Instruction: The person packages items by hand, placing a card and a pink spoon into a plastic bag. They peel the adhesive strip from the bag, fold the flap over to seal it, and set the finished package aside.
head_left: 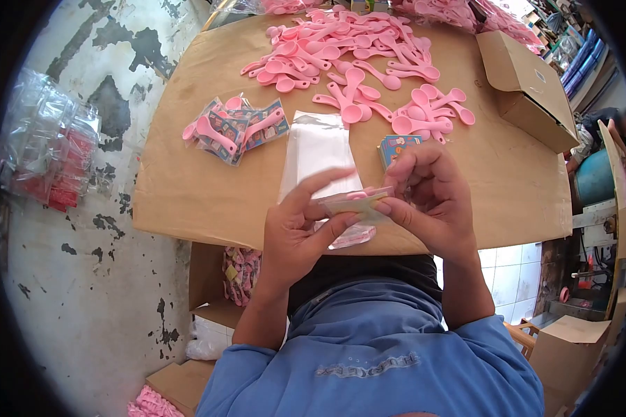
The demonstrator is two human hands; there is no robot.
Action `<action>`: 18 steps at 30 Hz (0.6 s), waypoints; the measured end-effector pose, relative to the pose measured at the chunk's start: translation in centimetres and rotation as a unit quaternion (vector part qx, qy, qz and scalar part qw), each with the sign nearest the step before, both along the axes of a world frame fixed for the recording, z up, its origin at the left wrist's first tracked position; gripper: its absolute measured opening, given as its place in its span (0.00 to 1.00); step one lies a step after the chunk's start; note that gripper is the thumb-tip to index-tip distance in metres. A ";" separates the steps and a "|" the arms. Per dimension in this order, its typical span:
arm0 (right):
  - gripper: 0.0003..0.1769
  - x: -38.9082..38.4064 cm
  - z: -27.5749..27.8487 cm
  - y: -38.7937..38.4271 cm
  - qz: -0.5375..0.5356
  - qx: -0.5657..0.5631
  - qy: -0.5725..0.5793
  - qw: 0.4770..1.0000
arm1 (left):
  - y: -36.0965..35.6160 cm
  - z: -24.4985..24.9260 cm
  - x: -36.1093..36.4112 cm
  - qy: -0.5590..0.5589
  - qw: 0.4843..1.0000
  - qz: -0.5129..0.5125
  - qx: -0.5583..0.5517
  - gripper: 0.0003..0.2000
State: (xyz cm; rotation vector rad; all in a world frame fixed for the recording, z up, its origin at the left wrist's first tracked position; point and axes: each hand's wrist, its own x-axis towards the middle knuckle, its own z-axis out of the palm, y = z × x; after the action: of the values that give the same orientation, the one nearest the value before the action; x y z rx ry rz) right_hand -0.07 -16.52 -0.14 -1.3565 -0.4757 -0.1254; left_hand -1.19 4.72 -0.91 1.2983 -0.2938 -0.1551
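At the near edge of the cardboard-covered table (188, 201), both hands pinched one small clear sachet (358, 203) containing a pink spoon (360, 195). The left hand (295, 233) gripped its left end and the right hand (431, 198) its right end. The sachet was held up in front of the stack of empty sachets (316, 142). Risk: the thin film probably offered little grip, so a loosened pinch could drop the spoon past the table edge, and a skewed pull could tear the opening
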 end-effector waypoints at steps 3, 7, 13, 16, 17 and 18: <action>0.16 -0.2 0.3 -0.7 -0.092 -0.005 -0.016 0.996 | 1.2 -0.1 1.0 -0.181 0.975 0.054 0.114 0.16; 0.16 0.7 0.9 -3.2 -0.224 -0.041 -0.042 0.973 | 5.9 0.7 3.5 -0.240 0.931 0.195 0.196 0.17; 0.19 0.9 -0.4 -5.3 -0.339 -0.363 0.066 0.865 | 8.8 1.1 3.9 -0.228 0.838 0.253 0.426 0.19; 0.22 0.9 -1.9 -4.8 -0.292 -0.363 0.133 0.875 | 6.4 -0.1 3.0 -0.140 0.878 0.216 0.404 0.16; 0.23 0.9 -2.1 -4.7 -0.270 -0.360 0.150 0.880 | 6.0 -0.6 3.1 -0.146 0.865 0.223 0.425 0.15; 0.23 1.0 -2.3 -4.7 -0.267 -0.363 0.149 0.880 | 5.8 -1.4 3.6 -0.153 0.852 0.231 0.444 0.14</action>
State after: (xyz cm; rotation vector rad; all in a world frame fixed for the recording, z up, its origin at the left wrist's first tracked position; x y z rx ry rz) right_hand 0.94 -21.19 -2.46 -2.1869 0.1610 -0.1974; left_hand 2.37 10.55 -2.35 2.2895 -0.1654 0.3841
